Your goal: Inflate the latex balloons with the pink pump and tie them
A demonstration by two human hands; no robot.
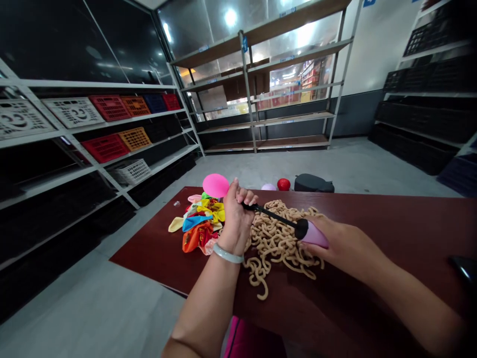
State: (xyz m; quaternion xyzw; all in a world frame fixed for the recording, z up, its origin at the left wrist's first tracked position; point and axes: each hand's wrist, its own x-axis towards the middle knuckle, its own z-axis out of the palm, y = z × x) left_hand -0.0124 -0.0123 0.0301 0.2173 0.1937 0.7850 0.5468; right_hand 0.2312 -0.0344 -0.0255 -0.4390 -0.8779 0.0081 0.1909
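A hand balloon pump spans my two hands, its black rod (276, 215) pulled out between them. My left hand (238, 206) is wrapped round the black end of the pump, and a partly inflated pink balloon (216, 185) sticks out beyond its thumb side. The balloon's neck is hidden in that hand. In my right hand (341, 238) is the pump's light purple body (316, 235). Below the rod lies a pile of tan, curled, cord-like pieces (278, 238). Deflated balloons (203, 221) in several colours are heaped left of my left hand.
Everything lies on a dark red-brown table (372, 214). Past its far edge are a red balloon (283, 184), a pale purple balloon (269, 187) and a dark grey object (313, 183). A black device (464, 268) lies at right. Shelves with crates (112, 108) line the left wall.
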